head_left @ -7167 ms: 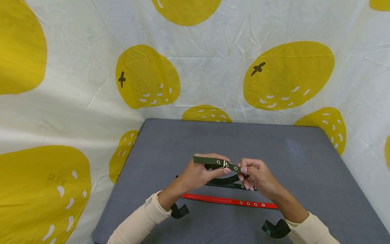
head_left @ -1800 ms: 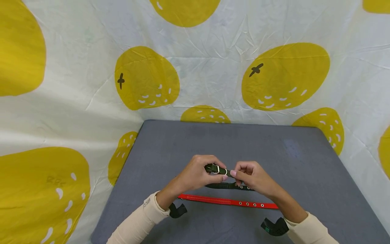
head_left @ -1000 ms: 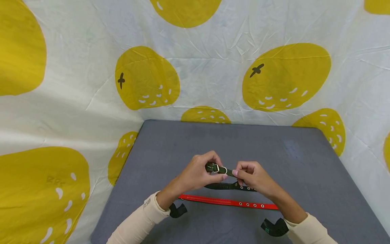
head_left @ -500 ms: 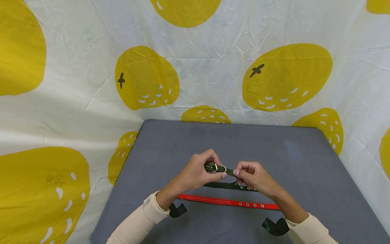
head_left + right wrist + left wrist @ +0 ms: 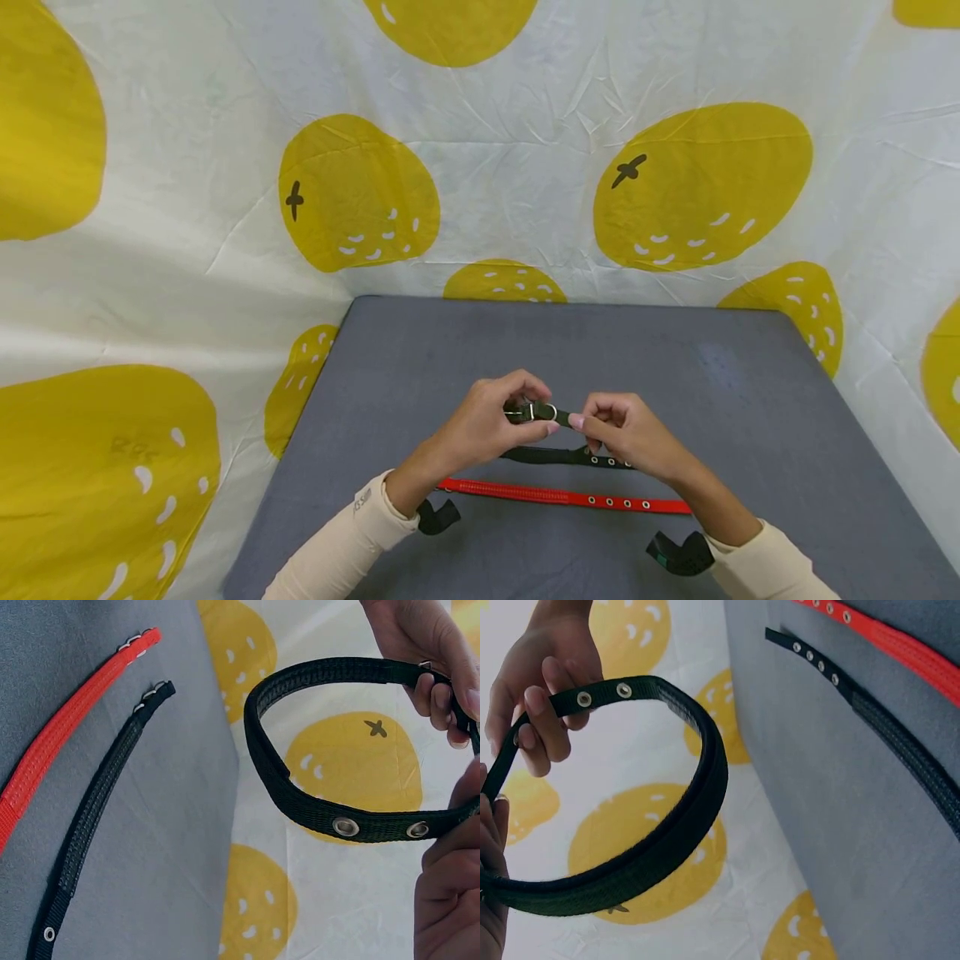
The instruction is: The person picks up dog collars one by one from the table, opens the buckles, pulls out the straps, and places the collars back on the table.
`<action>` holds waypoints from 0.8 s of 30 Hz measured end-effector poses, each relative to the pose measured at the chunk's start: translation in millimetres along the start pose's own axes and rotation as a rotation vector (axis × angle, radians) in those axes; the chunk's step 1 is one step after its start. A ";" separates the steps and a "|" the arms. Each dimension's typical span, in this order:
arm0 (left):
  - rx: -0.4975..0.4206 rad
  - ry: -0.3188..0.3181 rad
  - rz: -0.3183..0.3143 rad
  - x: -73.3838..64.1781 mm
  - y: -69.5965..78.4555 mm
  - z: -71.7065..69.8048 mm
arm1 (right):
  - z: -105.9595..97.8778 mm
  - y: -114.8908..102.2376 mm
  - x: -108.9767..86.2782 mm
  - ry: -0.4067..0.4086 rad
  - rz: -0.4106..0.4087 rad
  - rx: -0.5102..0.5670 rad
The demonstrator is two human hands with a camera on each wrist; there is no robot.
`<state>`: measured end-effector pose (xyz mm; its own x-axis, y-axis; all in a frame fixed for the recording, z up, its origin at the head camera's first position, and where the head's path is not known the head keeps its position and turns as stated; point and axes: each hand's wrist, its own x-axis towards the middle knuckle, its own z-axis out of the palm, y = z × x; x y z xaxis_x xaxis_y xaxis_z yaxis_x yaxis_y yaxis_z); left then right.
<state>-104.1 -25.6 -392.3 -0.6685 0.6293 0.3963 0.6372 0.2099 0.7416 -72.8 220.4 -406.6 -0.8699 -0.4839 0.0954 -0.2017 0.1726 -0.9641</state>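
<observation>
My left hand (image 5: 480, 425) pinches a dark green pet collar (image 5: 543, 412) at its metal buckle, between thumb and fingers. My right hand (image 5: 630, 435) pinches the strap just right of the D-ring. The collar is closed into a loop above the table; the left wrist view shows its padded band (image 5: 718, 769) curving below the hands. Metal eyelets (image 5: 346, 826) line the strap near the right fingers in the right wrist view. Fingers partly cover the buckle, so how the strap end sits in it is hard to tell.
On the grey table (image 5: 420, 350) lie a black collar (image 5: 543, 455) and, nearer me, a red collar (image 5: 517, 490), both stretched out straight. Black wrist devices (image 5: 438, 517) hang under both forearms. A cloth with yellow fruit print (image 5: 510, 192) encloses the back and sides.
Earlier, a strap tail stuck out leftward past the buckle; now it is out of sight and a D-ring shows right of the buckle. Over the last second the collar only tilts slightly.
</observation>
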 end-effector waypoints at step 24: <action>0.139 -0.014 0.138 1.1 1.1 -3.4 | -3.0 -0.4 -0.6 0.063 -0.095 0.009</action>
<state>-105.4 -27.2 -389.2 -0.5662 0.6697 0.4805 0.7699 0.2217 0.5984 -73.6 223.2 -405.5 -0.8737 -0.4428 0.2012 -0.2807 0.1212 -0.9521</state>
